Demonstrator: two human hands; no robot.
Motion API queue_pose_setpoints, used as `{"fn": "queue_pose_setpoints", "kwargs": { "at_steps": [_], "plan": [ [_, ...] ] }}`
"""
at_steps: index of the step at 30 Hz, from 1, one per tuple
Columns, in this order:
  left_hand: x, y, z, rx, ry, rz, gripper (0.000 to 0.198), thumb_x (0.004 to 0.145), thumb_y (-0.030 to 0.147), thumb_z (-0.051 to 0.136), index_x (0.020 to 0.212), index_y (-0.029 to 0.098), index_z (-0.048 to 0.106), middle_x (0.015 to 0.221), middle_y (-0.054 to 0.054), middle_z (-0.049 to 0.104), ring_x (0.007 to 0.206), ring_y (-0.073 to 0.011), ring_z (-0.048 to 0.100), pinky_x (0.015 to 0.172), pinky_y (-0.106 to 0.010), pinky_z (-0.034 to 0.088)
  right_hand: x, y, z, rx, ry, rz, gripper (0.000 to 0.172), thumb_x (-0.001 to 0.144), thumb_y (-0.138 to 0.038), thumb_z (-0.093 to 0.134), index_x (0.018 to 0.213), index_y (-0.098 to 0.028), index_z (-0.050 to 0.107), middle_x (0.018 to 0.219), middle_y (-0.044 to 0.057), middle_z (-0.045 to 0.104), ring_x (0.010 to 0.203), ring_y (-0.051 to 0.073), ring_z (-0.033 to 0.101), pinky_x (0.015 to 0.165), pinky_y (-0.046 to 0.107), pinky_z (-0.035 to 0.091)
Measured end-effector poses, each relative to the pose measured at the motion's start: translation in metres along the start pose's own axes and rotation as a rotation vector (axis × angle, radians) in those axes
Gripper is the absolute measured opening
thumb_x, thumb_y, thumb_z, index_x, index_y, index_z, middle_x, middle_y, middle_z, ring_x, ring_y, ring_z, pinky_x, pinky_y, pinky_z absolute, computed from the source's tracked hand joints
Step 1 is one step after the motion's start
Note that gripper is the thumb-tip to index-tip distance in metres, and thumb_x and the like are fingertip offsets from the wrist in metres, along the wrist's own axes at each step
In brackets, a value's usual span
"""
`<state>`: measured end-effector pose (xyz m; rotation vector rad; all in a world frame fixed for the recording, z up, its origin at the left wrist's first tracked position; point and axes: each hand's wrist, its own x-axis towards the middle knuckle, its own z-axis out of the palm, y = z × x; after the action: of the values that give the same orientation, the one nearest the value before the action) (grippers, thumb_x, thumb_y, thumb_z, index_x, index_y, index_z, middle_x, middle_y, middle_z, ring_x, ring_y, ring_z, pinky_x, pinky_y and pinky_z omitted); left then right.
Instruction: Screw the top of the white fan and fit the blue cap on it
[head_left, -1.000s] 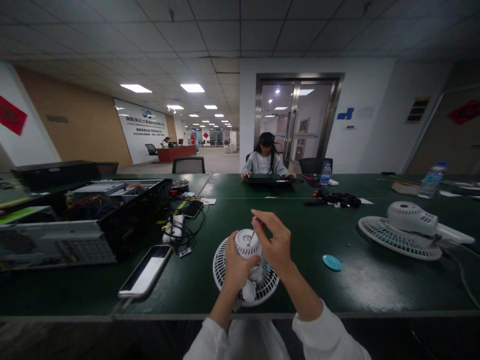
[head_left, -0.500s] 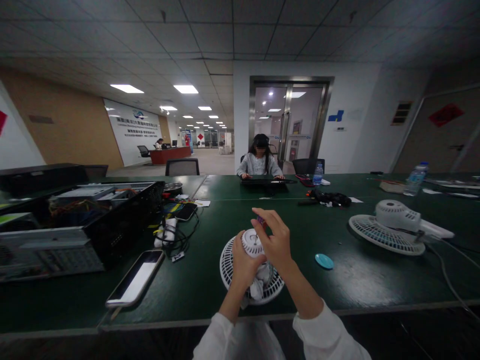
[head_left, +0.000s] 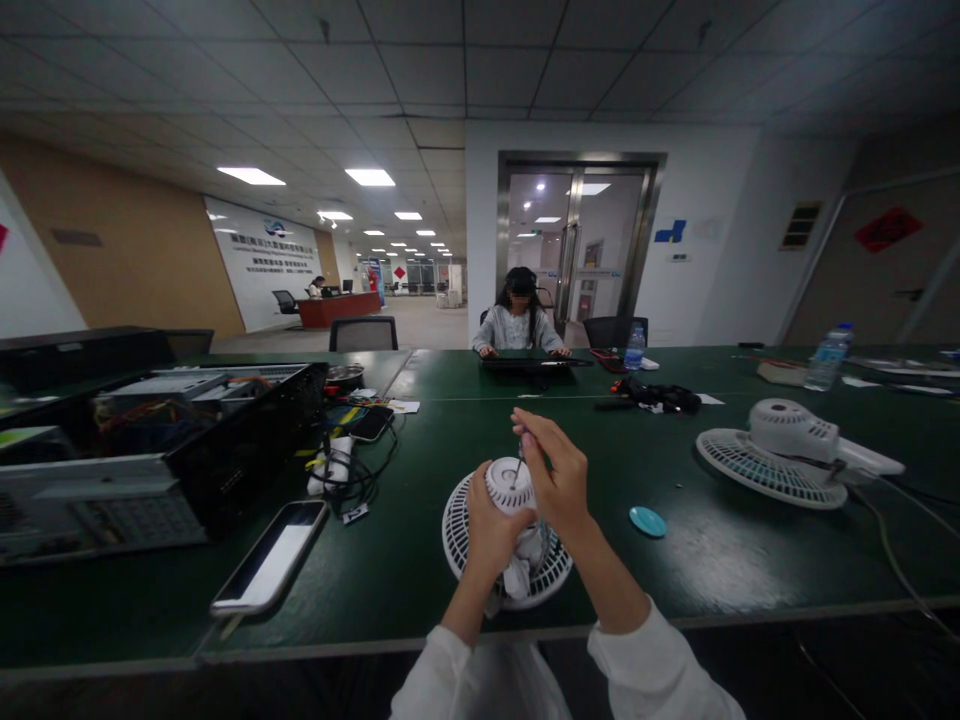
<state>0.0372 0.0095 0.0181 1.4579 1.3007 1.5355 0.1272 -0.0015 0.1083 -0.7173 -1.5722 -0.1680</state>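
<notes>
In front of me a white fan lies face down, its slotted grille (head_left: 454, 528) on the table and its round motor housing (head_left: 504, 476) on top. My left hand (head_left: 489, 530) is wrapped round the housing's near left side. My right hand (head_left: 561, 478) is closed on a screwdriver (head_left: 519, 464); its thin metal shaft points down at the housing's top, while the fingers hide most of its handle. Below the housing sits some crumpled whitish material (head_left: 517, 575). A turquoise round disc (head_left: 648, 521) lies to the right of the fan.
Left on the green table (head_left: 360, 590) are an open computer case (head_left: 247, 450), a phone (head_left: 271, 558) and tangled cables (head_left: 360, 480). A second white fan (head_left: 780, 465) lies face down at right, near water bottles (head_left: 829, 360). Opposite, a person (head_left: 519, 325) sits at a dark panel (head_left: 536, 366).
My right fingers have shifted on the screwdriver, and its coloured handle, seen before, is now covered. The shaft has tilted slightly. My left hand keeps its hold on the fan.
</notes>
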Motion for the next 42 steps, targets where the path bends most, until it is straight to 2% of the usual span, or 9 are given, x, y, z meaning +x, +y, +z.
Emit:
{"fn": "queue_pose_setpoints", "kwargs": {
  "at_steps": [2, 5, 9, 13, 19, 25, 31, 36, 42],
  "plan": [
    [0.0, 0.001, -0.001, 0.008, -0.006, -0.009, 0.072, 0.053, 0.015, 0.072, 0.118, 0.02, 0.04, 0.12, -0.007, 0.05, 0.117, -0.0265, 0.045, 0.103, -0.043, 0.031, 0.0, 0.001, 0.0, 0.003, -0.015, -0.008, 0.031, 0.09, -0.016, 0.044, 0.116, -0.022, 0.061, 0.103, 0.007, 0.069, 0.089, 0.015, 0.065, 0.079, 0.029, 0.053],
    [-0.001, 0.003, -0.001, 0.01, -0.005, -0.014, 0.072, 0.053, 0.013, 0.072, 0.117, 0.02, 0.041, 0.12, -0.007, 0.05, 0.117, -0.0266, 0.045, 0.103, -0.043, 0.031, -0.001, 0.004, 0.001, -0.036, 0.023, -0.023, 0.024, 0.088, -0.019, 0.051, 0.108, -0.022, 0.065, 0.092, 0.006, 0.07, 0.082, 0.016, 0.065, 0.071, 0.028, 0.053],
    [-0.001, 0.004, -0.001, -0.002, -0.003, -0.017, 0.072, 0.052, 0.011, 0.07, 0.116, 0.022, 0.041, 0.119, -0.006, 0.05, 0.118, -0.0262, 0.045, 0.104, -0.043, 0.031, -0.002, 0.008, 0.0, -0.043, 0.033, 0.059, 0.023, 0.088, -0.022, 0.051, 0.106, -0.022, 0.066, 0.089, 0.006, 0.067, 0.076, 0.015, 0.062, 0.063, 0.027, 0.052],
    [0.0, 0.004, -0.001, -0.005, -0.012, -0.022, 0.072, 0.051, 0.009, 0.069, 0.115, 0.021, 0.04, 0.119, -0.006, 0.05, 0.118, -0.0258, 0.045, 0.105, -0.043, 0.029, -0.003, 0.012, -0.002, 0.032, -0.063, 0.123, 0.035, 0.091, -0.02, 0.044, 0.123, -0.024, 0.056, 0.103, 0.006, 0.068, 0.089, 0.016, 0.063, 0.07, 0.028, 0.053],
    [0.0, 0.003, -0.001, -0.024, -0.009, -0.025, 0.072, 0.051, 0.009, 0.068, 0.116, 0.022, 0.039, 0.12, -0.006, 0.049, 0.119, -0.0257, 0.044, 0.105, -0.043, 0.029, -0.004, 0.012, -0.001, -0.027, -0.02, 0.122, 0.029, 0.088, -0.028, 0.053, 0.115, -0.023, 0.062, 0.09, 0.004, 0.069, 0.069, 0.014, 0.061, 0.062, 0.027, 0.051],
    [0.0, 0.004, -0.001, -0.008, -0.009, -0.011, 0.071, 0.051, 0.009, 0.068, 0.115, 0.02, 0.041, 0.118, -0.006, 0.05, 0.116, -0.0259, 0.045, 0.104, -0.043, 0.031, 0.001, 0.004, -0.006, 0.021, -0.115, 0.078, 0.033, 0.092, -0.021, 0.043, 0.12, -0.023, 0.059, 0.098, 0.005, 0.069, 0.087, 0.015, 0.064, 0.075, 0.029, 0.052],
    [0.0, 0.003, 0.0, -0.015, 0.004, -0.013, 0.071, 0.05, 0.009, 0.068, 0.115, 0.021, 0.041, 0.119, -0.006, 0.05, 0.117, -0.0259, 0.046, 0.104, -0.043, 0.031, 0.004, 0.002, -0.009, -0.072, -0.089, 0.04, 0.024, 0.088, -0.024, 0.053, 0.108, -0.02, 0.065, 0.086, 0.005, 0.068, 0.074, 0.015, 0.062, 0.066, 0.026, 0.051],
    [-0.001, 0.003, -0.001, -0.021, 0.003, -0.005, 0.07, 0.05, 0.008, 0.067, 0.114, 0.021, 0.042, 0.118, -0.005, 0.051, 0.116, -0.026, 0.046, 0.104, -0.044, 0.032, 0.002, 0.002, -0.01, -0.021, -0.132, 0.053, 0.036, 0.092, -0.021, 0.042, 0.126, -0.024, 0.055, 0.101, 0.006, 0.068, 0.089, 0.015, 0.063, 0.076, 0.029, 0.052],
    [0.0, 0.003, -0.001, -0.024, -0.004, -0.009, 0.071, 0.051, 0.009, 0.068, 0.115, 0.021, 0.041, 0.118, -0.006, 0.051, 0.117, -0.0256, 0.046, 0.104, -0.043, 0.032, 0.001, 0.004, -0.009, -0.074, -0.067, 0.042, 0.027, 0.089, -0.026, 0.052, 0.113, -0.023, 0.064, 0.087, 0.005, 0.068, 0.072, 0.014, 0.061, 0.065, 0.026, 0.051]
  ]
}}
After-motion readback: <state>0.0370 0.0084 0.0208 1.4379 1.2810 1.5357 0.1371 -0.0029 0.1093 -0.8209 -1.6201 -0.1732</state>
